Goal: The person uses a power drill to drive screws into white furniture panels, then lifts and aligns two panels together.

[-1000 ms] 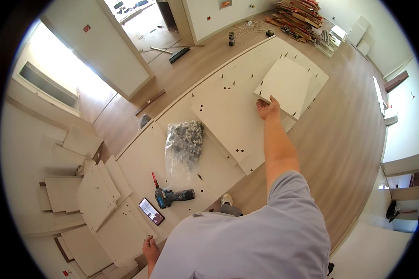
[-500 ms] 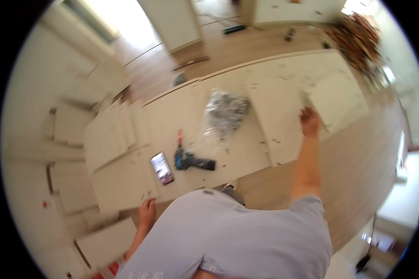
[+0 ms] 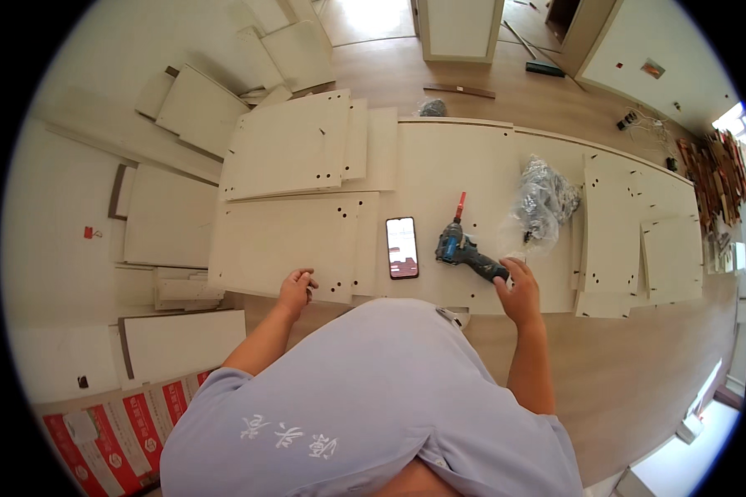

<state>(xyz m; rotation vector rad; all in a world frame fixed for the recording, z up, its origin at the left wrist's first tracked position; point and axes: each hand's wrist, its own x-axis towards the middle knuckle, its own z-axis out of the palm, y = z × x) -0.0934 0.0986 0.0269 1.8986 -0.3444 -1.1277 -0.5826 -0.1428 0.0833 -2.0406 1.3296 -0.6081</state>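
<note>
Panels lie at nine o'clock; at three, the cordless driver seems dense, rigid, best gripped round its handle. At its base the right hand is half-open, contact unclear; at eight, the left hand curls loosely, whether empty I cannot tell.

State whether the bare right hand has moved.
Yes: the right hand moved left, from the small white rectangular panel to the blue-black cordless driver.

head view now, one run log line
left hand: by near edge of white drilled panel, contact unclear | right hand: at end of blue-black cordless driver, contact unclear | lit black-edged phone: left of driver
</note>
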